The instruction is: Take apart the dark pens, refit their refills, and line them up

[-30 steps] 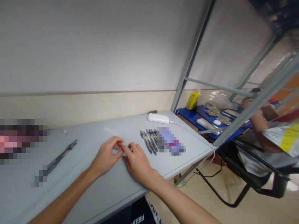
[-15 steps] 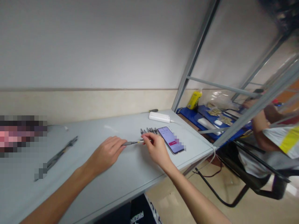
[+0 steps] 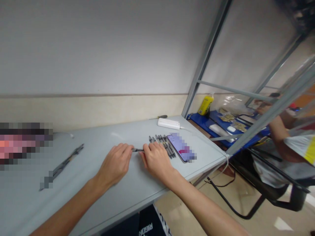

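Both my hands rest on the grey table and hold one dark pen between them. My left hand pinches its left end with curled fingers. My right hand is closed over its right end, so that end is hidden. Just right of my right hand lie several dark pens side by side. A phone with a lit screen lies next to them.
A white power adapter with a cable and a screwdriver lie at the table's back. Dark pliers lie at the left. A metal rack stands to the right, with a blue surface, a yellow bottle and another person's arm.
One second ago my hands met over a small part. Half a second ago my right hand drew the pen out toward the pen row; now it has come back close to my left hand.
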`<action>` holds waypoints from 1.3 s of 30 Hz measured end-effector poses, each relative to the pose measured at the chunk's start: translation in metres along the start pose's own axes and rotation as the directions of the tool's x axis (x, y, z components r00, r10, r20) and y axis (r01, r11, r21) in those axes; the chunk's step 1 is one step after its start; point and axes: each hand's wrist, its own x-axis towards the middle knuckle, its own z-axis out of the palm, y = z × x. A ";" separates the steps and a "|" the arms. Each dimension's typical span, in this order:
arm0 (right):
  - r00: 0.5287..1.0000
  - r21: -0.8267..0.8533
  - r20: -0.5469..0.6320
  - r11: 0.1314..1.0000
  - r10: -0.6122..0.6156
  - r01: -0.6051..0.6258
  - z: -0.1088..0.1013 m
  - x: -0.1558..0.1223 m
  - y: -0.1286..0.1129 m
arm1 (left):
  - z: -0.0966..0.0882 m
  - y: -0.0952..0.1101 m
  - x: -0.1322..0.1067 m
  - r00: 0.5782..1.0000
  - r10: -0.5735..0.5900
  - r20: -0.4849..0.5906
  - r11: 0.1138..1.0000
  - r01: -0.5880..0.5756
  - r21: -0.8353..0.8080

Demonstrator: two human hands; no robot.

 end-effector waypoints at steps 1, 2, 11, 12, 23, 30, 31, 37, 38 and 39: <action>0.998 0.029 0.039 0.999 0.043 -0.044 0.000 0.003 0.000 | -0.001 0.004 0.001 1.000 -0.007 -0.002 0.999 0.008 0.045; 0.993 0.075 0.092 0.994 0.067 -0.074 0.000 0.005 0.002 | -0.002 0.006 0.002 1.000 -0.002 -0.003 0.996 0.002 0.087; 0.940 0.060 0.274 0.979 -0.202 0.193 -0.013 0.006 0.026 | 0.005 0.001 -0.004 0.954 0.073 0.292 0.975 -0.006 -0.221; 0.944 -0.001 0.250 0.975 -0.214 0.221 -0.011 0.003 0.025 | 0.006 0.000 -0.004 0.941 0.054 0.334 0.952 0.053 -0.301; 0.987 -0.013 0.107 0.992 -0.121 0.123 -0.016 0.003 0.033 | -0.005 -0.009 0.005 0.943 -0.133 0.304 0.696 0.307 -0.649; 0.959 0.146 0.030 0.951 -0.281 0.274 -0.006 0.006 0.040 | 0.006 -0.013 0.001 0.912 -0.172 0.373 0.549 0.403 -0.732; 0.961 0.126 -0.008 0.953 -0.277 0.276 -0.003 0.006 0.038 | 0.009 -0.013 0.000 0.896 -0.192 0.400 0.504 0.439 -0.744; 0.981 0.144 -0.068 0.971 -0.182 0.190 -0.005 0.005 0.032 | 0.014 -0.018 0.001 0.869 -0.220 0.443 0.375 0.494 -0.785; 0.990 0.185 -0.034 0.972 -0.138 0.142 -0.007 0.005 0.033 | 0.014 -0.020 0.001 0.873 -0.234 0.429 0.380 0.488 -0.786; 0.996 0.238 0.014 0.968 -0.089 0.084 -0.009 0.006 0.034 | 0.013 -0.022 0.001 0.875 -0.248 0.417 0.386 0.484 -0.786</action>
